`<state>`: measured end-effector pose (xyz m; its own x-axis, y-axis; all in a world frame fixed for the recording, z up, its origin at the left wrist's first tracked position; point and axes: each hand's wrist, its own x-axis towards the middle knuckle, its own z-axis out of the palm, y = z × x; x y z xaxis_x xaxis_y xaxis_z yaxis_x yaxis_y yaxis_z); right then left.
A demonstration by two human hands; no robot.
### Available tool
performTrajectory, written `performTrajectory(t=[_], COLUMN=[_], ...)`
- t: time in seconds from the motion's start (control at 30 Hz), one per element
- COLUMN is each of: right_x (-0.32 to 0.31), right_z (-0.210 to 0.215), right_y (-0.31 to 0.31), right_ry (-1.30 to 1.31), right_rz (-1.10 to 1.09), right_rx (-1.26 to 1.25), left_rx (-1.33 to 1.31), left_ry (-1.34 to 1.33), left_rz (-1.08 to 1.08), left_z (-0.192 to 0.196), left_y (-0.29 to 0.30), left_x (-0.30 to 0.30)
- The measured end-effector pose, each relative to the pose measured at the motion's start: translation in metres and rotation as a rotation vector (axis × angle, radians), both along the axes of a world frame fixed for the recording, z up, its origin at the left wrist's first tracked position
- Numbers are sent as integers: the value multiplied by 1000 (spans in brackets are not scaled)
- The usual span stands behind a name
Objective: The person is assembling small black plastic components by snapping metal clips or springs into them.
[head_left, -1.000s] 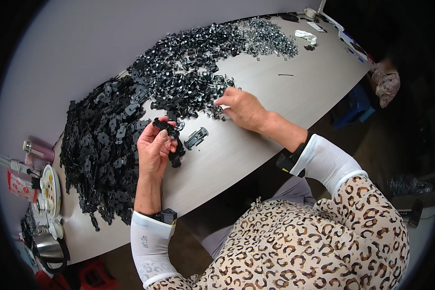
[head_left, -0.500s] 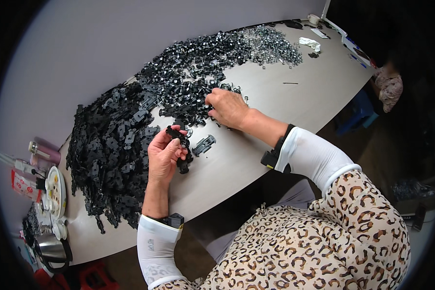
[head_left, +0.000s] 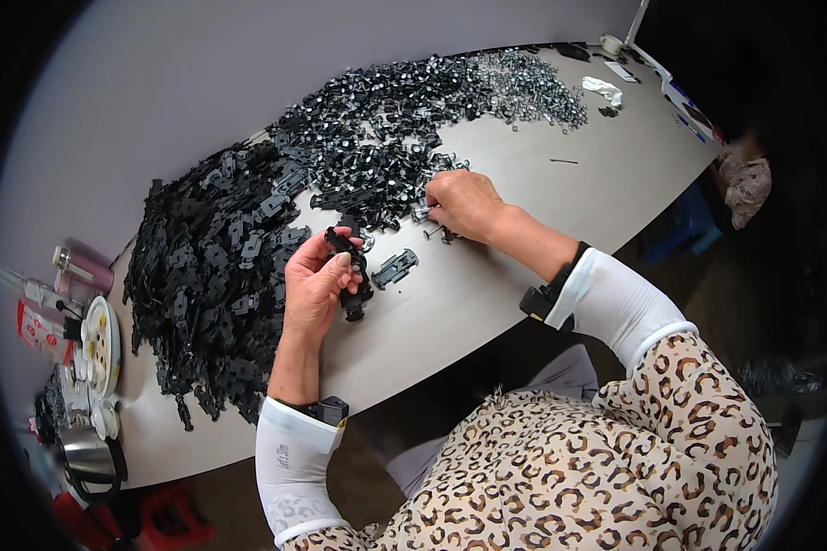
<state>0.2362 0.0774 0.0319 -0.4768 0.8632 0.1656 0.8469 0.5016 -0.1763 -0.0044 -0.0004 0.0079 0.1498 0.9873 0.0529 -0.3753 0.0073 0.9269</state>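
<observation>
My left hand (head_left: 314, 283) grips a black plastic toy-car chassis (head_left: 355, 305), thumb on top, held upright above the table. My right hand (head_left: 466, 204) is closed at the near right edge of a heap of small black wheels (head_left: 377, 165) with silvery faces. Its fingertips are partly hidden, and whatever they pinch is too small to make out. Thin axles with wheels (head_left: 443, 231) lie just under that hand. Between the two hands, a single grey-black chassis (head_left: 395, 268) rests on the table. Left of my left hand spreads a large pile of black chassis (head_left: 216, 285).
Clear small pieces (head_left: 533, 87) lie at the far end, near a crumpled white tissue (head_left: 603, 90). A thin dark rod (head_left: 563, 162) lies on the pale table (head_left: 515, 275). At left stand a round tray (head_left: 107, 349) and a metal kettle (head_left: 92, 456). Another person's sleeve (head_left: 747, 188) shows at right.
My right hand has shifted slightly right along the edge of the wheel heap. My left hand keeps its hold on the chassis. The view has shifted a little.
</observation>
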Motion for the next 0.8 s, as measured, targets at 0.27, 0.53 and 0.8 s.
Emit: performTrajectory(t=[0.27, 0.53, 0.8], right_x=[2, -3, 10], right_z=[24, 32, 13], right_y=[-37, -24, -53], right_ry=[127, -32, 131], right_rz=[318, 376, 279], right_rx=[-221, -577, -271], left_rx=[-46, -22, -16], left_ry=[-21, -1, -56], left_rz=[-35, -43, -68], left_z=[0, -2, -2], left_y=[-2, 3, 2], left_x=[2, 1, 0])
